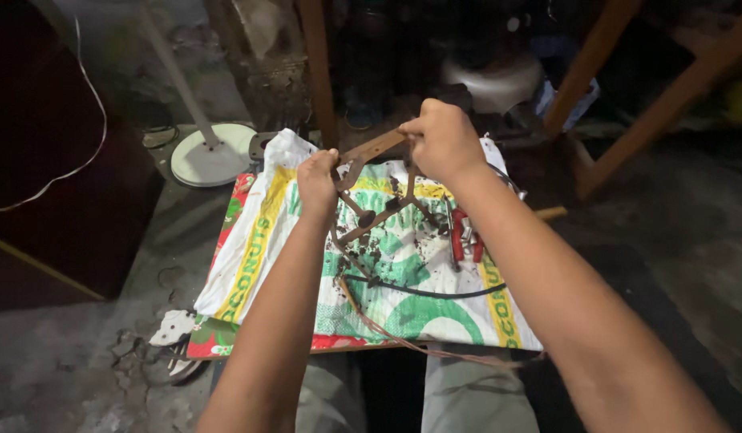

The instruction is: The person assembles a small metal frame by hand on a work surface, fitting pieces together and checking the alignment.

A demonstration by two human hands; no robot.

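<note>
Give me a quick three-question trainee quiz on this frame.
1. True or false: both hands grip the rusty metal frame.
2. Which tool lies on the printed sack to the right of the frame? A) red-handled pliers B) a saw C) a paintbrush
3. Fill in: the round white thing on the floor, upper left of the sack, is a stand ____.

Key:
1. True: left hand and right hand both hold it above the sack.
2. A, the pliers.
3. base.

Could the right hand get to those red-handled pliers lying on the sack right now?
Probably yes, but not at once. The red-handled pliers lie uncovered on the sack just below the right hand, yet that hand is gripping the rusty metal frame, as is the left hand.
</note>
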